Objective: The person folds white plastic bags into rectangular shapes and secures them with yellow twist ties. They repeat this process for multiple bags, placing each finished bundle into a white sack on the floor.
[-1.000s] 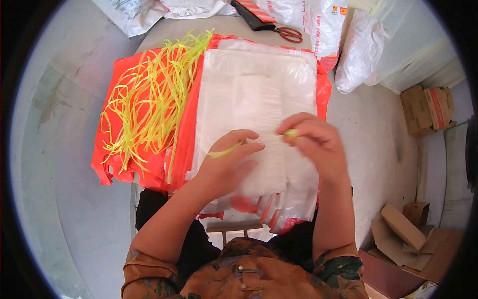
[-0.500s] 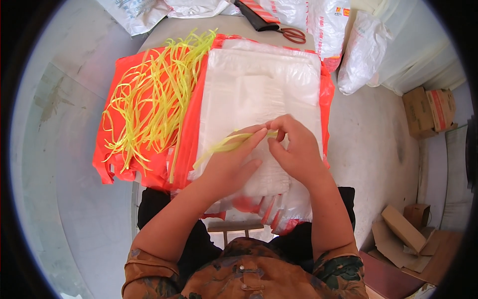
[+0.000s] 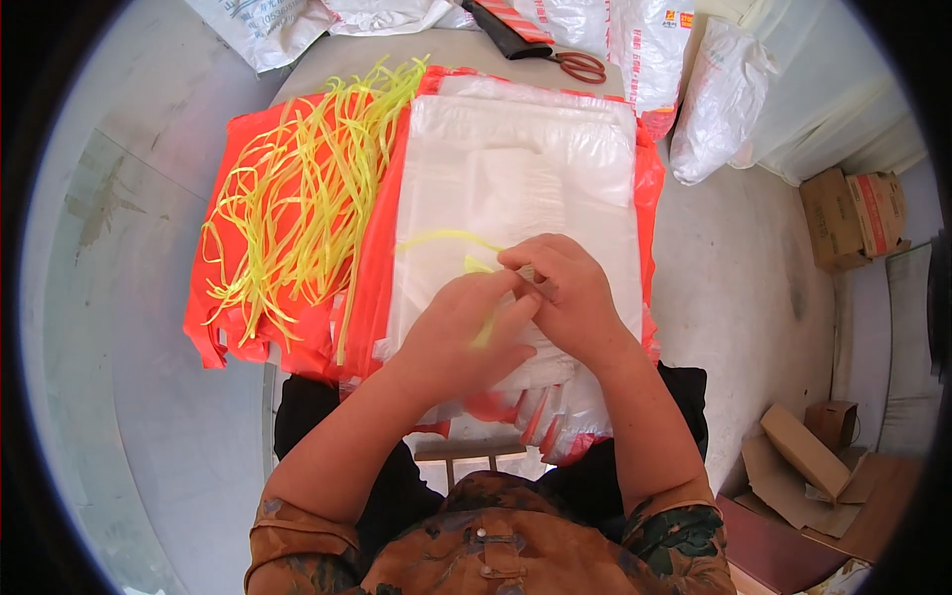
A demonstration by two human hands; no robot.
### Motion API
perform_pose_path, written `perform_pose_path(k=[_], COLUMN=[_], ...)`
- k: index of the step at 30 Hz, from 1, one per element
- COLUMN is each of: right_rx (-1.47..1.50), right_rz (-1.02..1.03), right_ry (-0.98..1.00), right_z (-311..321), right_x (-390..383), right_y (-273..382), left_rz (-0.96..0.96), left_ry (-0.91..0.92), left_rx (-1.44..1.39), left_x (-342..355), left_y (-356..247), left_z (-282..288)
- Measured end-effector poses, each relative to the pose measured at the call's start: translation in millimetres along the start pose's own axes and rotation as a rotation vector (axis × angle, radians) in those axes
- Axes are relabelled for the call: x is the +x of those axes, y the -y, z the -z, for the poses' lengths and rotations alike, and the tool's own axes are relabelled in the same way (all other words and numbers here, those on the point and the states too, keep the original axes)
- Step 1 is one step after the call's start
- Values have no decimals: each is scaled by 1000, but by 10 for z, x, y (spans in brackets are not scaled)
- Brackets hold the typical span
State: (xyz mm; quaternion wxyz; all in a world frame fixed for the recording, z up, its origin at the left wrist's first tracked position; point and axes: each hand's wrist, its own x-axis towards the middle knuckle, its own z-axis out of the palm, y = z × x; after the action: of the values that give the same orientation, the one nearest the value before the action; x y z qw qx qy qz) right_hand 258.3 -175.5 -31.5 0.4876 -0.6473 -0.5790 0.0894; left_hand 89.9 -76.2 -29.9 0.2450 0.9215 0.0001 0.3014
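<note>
Head view: we see the left hand (image 3: 461, 332) and the right hand (image 3: 565, 297) meeting over a stack of clear plastic bags (image 3: 516, 188) on the tabletop (image 3: 327, 74). Both pinch one yellow strip (image 3: 451, 238), which loops up and left from the fingertips across the bags; the left grip is clenched on its lower end, the right on the part just above. The bags lie on orange bags (image 3: 248, 139). A heap of loose yellow strips (image 3: 297, 188) rests to their left. Scissors (image 3: 575, 64) lie at the far edge.
</note>
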Motion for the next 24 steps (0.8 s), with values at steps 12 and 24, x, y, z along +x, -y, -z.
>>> perform_pose_path(k=[12,24], right_rx=[-12,-18], right_rz=[122,-117], right_ry=[87,85], right_z=[96,65], right_x=[33,-3], right_y=[15,135], left_rz=[-89,121], left_ry=[-191,-253], left_rx=[-57,283], left_x=[-94,91], left_y=[21,183], left_z=[-104,23])
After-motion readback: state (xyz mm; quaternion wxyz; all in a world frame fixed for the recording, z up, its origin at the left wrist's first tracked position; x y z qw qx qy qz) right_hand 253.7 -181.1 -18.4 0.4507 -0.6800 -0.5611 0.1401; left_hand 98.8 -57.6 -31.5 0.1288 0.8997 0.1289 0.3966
